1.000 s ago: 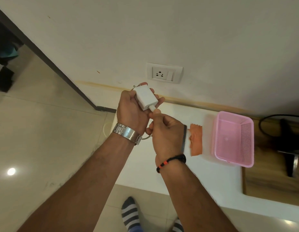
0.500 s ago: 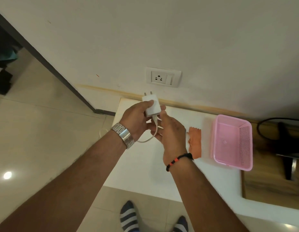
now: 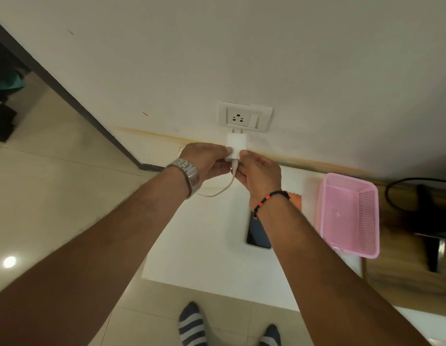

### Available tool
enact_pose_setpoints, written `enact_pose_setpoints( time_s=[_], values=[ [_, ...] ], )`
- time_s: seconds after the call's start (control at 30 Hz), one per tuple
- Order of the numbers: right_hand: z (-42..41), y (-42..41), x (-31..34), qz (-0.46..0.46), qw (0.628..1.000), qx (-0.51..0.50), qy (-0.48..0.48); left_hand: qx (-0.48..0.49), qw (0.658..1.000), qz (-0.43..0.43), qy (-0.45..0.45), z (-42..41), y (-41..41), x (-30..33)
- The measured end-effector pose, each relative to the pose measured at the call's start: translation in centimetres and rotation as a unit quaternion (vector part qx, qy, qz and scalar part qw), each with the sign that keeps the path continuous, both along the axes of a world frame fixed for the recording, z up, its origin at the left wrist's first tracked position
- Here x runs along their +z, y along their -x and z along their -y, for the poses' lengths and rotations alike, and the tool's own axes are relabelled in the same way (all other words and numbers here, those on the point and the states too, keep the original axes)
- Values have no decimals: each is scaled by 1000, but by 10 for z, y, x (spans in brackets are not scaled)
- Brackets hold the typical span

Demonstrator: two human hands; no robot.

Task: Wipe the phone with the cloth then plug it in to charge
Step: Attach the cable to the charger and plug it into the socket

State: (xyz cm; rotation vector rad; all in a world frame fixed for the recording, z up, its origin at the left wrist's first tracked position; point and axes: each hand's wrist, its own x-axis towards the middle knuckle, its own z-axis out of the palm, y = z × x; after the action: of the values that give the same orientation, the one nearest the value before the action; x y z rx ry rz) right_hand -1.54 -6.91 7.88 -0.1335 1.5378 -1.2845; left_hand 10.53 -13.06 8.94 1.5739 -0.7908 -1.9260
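A white charger block (image 3: 236, 145) is held up just below the wall socket (image 3: 244, 116), its two prongs pointing at the socket and short of it. My left hand (image 3: 207, 158) pinches the block's left side. My right hand (image 3: 260, 172) pinches its right side and the plug of the white cable (image 3: 220, 191), which loops down to the left. The dark phone (image 3: 257, 232) lies screen up on the white table (image 3: 204, 258), partly under my right forearm. Only a corner of the orange cloth (image 3: 296, 199) shows beside my right wrist.
A pink plastic basket (image 3: 351, 213) stands on the table right of the phone. Further right a wooden surface (image 3: 401, 275) holds a black stand and a black cable. My striped socks (image 3: 192, 325) are on the tiled floor at the table's near edge.
Both hands have carried the charger block up and toward the wall, from over the table to just under the socket. The phone has come into view under my right forearm.
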Motion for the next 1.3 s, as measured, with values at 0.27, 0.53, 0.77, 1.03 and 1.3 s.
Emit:
enact_pose_setpoints(
  time_s=[0.27,0.53,0.77,1.03,1.3],
  values=[
    [25,5,-7,4,1000,3,1,17,999,21,21,24,5,-10],
    [36,6,-13,-2,1000,-6,-6,23,999,20,24,33,7,-16],
    [44,8,-12,-23,1000,-13,-4,40,999,3,34,38,11,-17],
    [63,13,-12,-71,997,-12,-27,57,997,8,42,51,19,-19],
    [58,9,-8,-47,999,-1,-21,23,995,67,68,47,18,-21]
  ],
)
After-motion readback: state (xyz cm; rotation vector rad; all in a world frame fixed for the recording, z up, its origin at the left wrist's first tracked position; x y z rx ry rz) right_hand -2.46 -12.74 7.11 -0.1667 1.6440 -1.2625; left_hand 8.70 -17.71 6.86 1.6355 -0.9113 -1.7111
